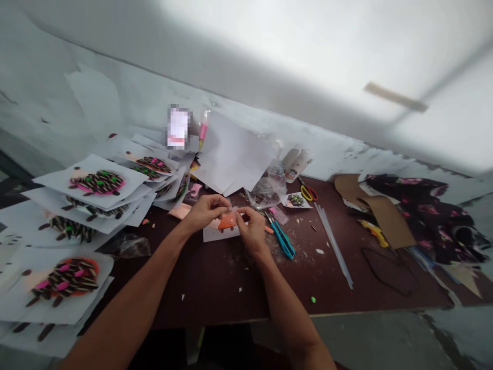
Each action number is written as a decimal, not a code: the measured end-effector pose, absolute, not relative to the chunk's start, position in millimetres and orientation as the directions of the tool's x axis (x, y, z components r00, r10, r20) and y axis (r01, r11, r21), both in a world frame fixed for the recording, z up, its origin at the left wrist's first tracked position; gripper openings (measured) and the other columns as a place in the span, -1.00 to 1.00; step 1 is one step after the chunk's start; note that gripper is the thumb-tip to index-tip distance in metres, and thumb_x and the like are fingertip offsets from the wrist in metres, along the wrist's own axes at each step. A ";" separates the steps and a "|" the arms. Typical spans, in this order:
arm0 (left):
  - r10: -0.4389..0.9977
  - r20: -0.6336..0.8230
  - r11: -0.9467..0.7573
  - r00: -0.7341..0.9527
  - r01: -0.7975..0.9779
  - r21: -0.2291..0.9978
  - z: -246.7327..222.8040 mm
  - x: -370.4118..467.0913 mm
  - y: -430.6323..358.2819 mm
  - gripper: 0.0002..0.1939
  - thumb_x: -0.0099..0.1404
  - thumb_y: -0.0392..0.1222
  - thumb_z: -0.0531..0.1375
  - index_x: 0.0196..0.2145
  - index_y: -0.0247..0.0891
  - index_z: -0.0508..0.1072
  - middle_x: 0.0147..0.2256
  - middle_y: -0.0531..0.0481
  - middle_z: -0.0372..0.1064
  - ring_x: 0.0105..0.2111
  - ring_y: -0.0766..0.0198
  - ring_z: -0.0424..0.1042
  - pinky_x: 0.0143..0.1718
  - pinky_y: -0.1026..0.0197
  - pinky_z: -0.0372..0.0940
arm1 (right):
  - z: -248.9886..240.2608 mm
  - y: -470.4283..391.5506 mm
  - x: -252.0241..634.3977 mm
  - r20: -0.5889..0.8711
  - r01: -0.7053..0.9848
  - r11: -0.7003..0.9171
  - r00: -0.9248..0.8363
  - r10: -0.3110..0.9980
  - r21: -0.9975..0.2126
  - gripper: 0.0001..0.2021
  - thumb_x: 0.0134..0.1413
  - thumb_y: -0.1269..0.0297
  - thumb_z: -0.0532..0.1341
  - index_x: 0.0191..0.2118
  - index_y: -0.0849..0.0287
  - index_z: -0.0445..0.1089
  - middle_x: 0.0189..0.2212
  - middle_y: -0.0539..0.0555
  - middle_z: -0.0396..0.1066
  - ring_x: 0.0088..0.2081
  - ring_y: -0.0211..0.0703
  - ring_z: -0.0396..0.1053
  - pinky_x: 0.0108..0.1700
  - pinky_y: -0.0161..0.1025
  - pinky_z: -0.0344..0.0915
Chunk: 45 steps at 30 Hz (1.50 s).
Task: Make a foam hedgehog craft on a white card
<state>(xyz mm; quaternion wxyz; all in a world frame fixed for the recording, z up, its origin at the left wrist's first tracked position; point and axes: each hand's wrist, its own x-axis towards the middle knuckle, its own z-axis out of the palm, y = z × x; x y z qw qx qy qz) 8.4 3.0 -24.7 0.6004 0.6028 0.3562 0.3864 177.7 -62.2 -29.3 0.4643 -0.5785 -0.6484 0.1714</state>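
Note:
Both hands meet over the middle of the dark red table. My left hand pinches the top of a small clear plastic bag with something orange in it. Opposite it, my right hand grips the right side of the same bag between thumb and fingers. Under the bag lies a white paper card, with small brown pieces showing near the bag's lower edge. The hands partly cover both card and bag.
Hedgehog pictures are stacked at the left. Blank white sheets lean at the back near a phone. Teal-handled pliers, red and yellow scissors, clear sticks, a yellow glue gun and dark flowered cloth lie rightward.

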 end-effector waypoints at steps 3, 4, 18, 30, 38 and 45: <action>0.895 0.029 -0.026 0.445 -0.011 1.000 -24.9 7.2 3.7 -0.69 0.09 -0.03 0.32 -0.28 -0.31 0.56 -0.37 -0.02 0.51 -0.45 0.33 0.41 -0.37 0.23 0.37 | -30.2 -60.3 179.6 0.393 0.543 0.273 0.116 0.912 -0.794 -0.85 0.16 0.29 0.20 -0.35 0.14 0.52 -0.45 0.00 0.52 -0.45 -0.21 0.37 -0.29 -0.27 0.33; 0.897 0.031 -0.034 0.440 0.000 0.999 -25.1 7.1 3.6 -0.66 0.10 0.00 0.32 -0.26 -0.31 0.57 -0.34 -0.03 0.53 -0.43 0.31 0.42 -0.35 0.22 0.37 | -30.4 -59.8 179.8 0.395 0.523 0.283 0.113 0.912 -0.804 -0.85 0.15 0.29 0.21 -0.35 0.14 0.52 -0.44 0.00 0.52 -0.44 -0.21 0.38 -0.28 -0.27 0.33; 0.839 -0.015 0.058 0.544 -0.062 0.996 -26.2 5.4 2.8 -0.59 0.06 0.00 0.40 -0.21 -0.33 0.57 -0.40 0.01 0.51 -0.48 0.34 0.43 -0.37 0.27 0.34 | -29.1 -62.0 176.9 0.426 0.470 0.347 0.069 0.902 -0.811 -0.92 0.14 0.31 0.31 -0.35 0.10 0.57 -0.31 0.05 0.49 -0.34 -0.21 0.39 -0.26 -0.26 0.36; 0.810 -0.033 0.174 0.585 -0.187 0.967 -20.6 6.0 0.1 -0.60 0.09 0.04 0.44 -0.30 -0.34 0.52 -0.47 -0.01 0.50 -0.49 0.31 0.49 -0.43 0.27 0.43 | -30.2 -60.3 169.8 0.489 0.457 0.414 0.054 0.871 -0.788 -0.75 0.25 0.33 0.16 -0.18 0.04 0.62 -0.14 0.11 0.48 -0.09 -0.11 0.44 -0.03 -0.17 0.38; 0.799 -0.056 0.163 0.599 -0.126 0.979 -20.8 6.9 -1.4 -0.66 0.13 0.00 0.41 -0.28 -0.33 0.56 -0.44 -0.06 0.54 -0.49 0.29 0.50 -0.46 0.28 0.39 | -27.6 -56.9 169.5 0.445 0.395 0.359 0.150 0.883 -0.846 -0.92 0.12 0.28 0.28 -0.35 0.12 0.52 -0.24 0.08 0.47 -0.26 -0.15 0.38 -0.22 -0.22 0.35; 0.850 -0.024 0.129 0.526 -0.163 0.978 -23.0 -0.8 5.5 -0.68 0.08 -0.04 0.43 -0.32 -0.34 0.57 -0.51 0.02 0.48 -0.52 0.36 0.43 -0.43 0.31 0.33 | -16.6 -54.1 159.6 0.498 0.488 0.400 0.084 0.863 -0.776 -0.91 0.16 0.31 0.27 -0.35 0.11 0.52 -0.22 0.10 0.46 -0.19 -0.12 0.40 -0.18 -0.21 0.36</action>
